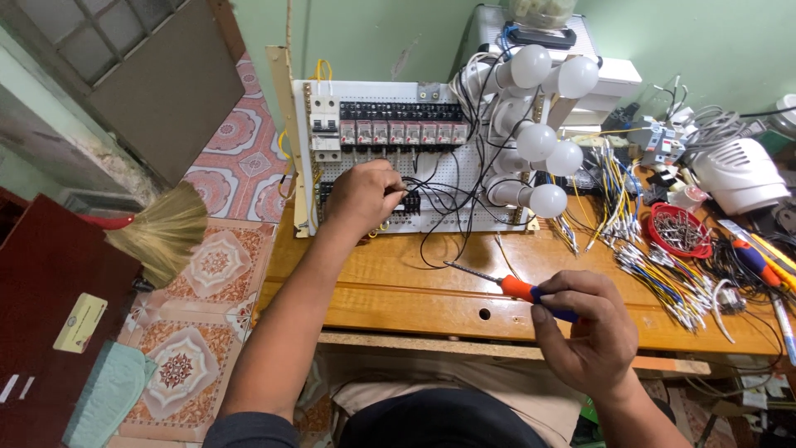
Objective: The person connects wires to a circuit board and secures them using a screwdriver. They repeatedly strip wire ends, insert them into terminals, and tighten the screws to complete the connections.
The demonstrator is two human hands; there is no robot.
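My left hand (363, 197) reaches to the white perforated wiring panel (464, 178) and pinches a black wire (431, 192) near a dark terminal block. My right hand (584, 328) hovers over the wooden bench (398, 286) near its front edge, gripping a screwdriver (506, 284) with an orange and blue handle, its shaft pointing left. The panel carries a row of relays (402, 124), white breakers (324, 124) at the left and several white bulbs (539, 141) at the right, with black wires looping across it.
A heap of yellow, blue and white ferruled wires (655, 265) lies to the right, beside a red dish of small parts (680, 230) and more screwdrivers (763, 261). A white appliance (738, 174) stands at far right. A broom (162, 232) lies on the patterned floor at left.
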